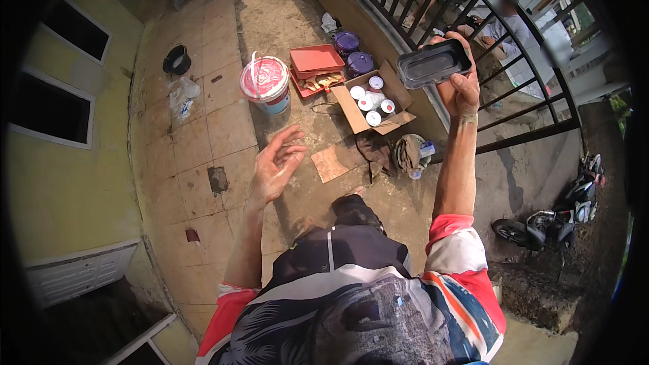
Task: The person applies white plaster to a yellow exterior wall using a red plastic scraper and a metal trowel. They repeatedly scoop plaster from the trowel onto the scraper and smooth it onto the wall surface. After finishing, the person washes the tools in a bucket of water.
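My right hand [461,81] is raised beside the railing, its thumb and fingers gripping the rim of a black rectangular plastic tray [433,65]. The inside of the tray faces me and shows a dark hollow. My left hand [276,162] hangs in the air over the floor, fingers stretched out and holding nothing. Beyond it stands a paint bucket [273,103] with a red-and-white lid and a white handle. Below the tray, an open cardboard box [349,109] holds several cans [373,118] with white lids.
An open red box [316,59] and purple tins [359,63] stand by the low wall. Crumpled cloth [407,154] lies near my feet. A black metal railing [433,0] runs along the right, with a person [508,30] beyond. A black pail [177,61] sits left; a motorcycle [541,230] right.
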A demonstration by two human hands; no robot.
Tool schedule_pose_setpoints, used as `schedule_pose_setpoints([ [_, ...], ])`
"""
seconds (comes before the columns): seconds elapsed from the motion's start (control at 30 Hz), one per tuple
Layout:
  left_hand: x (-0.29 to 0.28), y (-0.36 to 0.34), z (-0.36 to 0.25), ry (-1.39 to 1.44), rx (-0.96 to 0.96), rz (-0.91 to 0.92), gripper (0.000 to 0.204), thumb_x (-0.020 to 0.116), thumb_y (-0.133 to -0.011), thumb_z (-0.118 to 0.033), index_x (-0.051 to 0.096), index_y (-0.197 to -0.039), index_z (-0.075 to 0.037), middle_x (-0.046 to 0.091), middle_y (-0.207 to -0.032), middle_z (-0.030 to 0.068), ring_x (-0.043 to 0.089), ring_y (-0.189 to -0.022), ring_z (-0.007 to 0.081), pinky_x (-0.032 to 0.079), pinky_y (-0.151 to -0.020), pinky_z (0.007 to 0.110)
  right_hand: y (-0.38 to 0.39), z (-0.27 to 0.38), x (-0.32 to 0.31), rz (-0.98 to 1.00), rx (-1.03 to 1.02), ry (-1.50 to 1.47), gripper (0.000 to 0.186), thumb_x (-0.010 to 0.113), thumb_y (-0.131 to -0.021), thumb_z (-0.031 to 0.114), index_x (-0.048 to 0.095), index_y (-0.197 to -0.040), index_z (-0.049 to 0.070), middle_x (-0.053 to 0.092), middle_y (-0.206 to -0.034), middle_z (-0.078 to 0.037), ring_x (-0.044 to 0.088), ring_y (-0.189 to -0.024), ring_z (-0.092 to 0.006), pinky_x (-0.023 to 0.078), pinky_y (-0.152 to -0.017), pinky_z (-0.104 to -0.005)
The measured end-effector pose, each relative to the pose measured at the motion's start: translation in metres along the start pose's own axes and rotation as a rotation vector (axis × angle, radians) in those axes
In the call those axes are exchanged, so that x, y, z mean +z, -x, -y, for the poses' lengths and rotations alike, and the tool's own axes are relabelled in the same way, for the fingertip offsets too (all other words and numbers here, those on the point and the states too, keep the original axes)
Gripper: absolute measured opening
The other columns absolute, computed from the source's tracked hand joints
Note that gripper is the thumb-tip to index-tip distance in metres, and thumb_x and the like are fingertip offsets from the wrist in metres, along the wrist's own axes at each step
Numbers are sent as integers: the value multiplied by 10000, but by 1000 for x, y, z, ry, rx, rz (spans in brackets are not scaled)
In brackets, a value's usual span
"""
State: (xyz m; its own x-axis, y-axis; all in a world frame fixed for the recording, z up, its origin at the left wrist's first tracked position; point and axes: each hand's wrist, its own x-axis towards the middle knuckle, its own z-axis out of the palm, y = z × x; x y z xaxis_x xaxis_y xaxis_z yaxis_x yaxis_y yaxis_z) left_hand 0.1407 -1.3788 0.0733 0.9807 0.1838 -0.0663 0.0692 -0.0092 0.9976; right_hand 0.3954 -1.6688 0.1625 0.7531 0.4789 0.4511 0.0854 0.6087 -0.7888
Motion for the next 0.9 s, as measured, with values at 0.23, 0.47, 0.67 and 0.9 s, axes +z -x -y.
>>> schedule_pose_setpoints([
  [0.23, -31, 44, -109, -5, 379, -202, 812, 737, -796, 49, 349, -1498, -77, 468, -1428, 129, 589, -1141, 199, 502, -929, 330, 18, -74, 170, 189, -2, 2, 770, 840, -673, 46, 469, -1346, 82, 577, -1288, -157, 570, -1208, -272, 470, -1044, -416],
  [0.47, -68, 76, -118, -181, 454, -355, 780, 795, -756, 25, 428, -1441, -40, 540, -1363, 117, 594, -1154, 181, 488, -959, 338, 12, -94, 238, 378, 68, -114, 757, 862, -671, 9, 482, -1322, 79, 583, -1293, -150, 574, -1208, -245, 481, -1036, -387],
  [0.67, -82, 92, -138, -232, 540, -510, 676, 819, -738, -31, 536, -1352, -36, 656, -1150, 58, 629, -981, 127, 492, -869, 284, -11, -90, 269, 519, 119, -172, 794, 857, -680, -2, 469, -1369, 64, 591, -1298, -148, 582, -1200, -228, 485, -1026, -374],
  [0.9, -88, 130, -212, -492, 696, -644, 861, 903, -650, -134, 467, -1363, 73, 589, -1314, 168, 605, -1166, 218, 482, -1003, 335, -51, -37, 312, 581, -126, 41, 1017, 953, -578, 332, 454, -1362, -81, 597, -1293, -200, 636, -1143, -262, 520, -1009, -388],
])
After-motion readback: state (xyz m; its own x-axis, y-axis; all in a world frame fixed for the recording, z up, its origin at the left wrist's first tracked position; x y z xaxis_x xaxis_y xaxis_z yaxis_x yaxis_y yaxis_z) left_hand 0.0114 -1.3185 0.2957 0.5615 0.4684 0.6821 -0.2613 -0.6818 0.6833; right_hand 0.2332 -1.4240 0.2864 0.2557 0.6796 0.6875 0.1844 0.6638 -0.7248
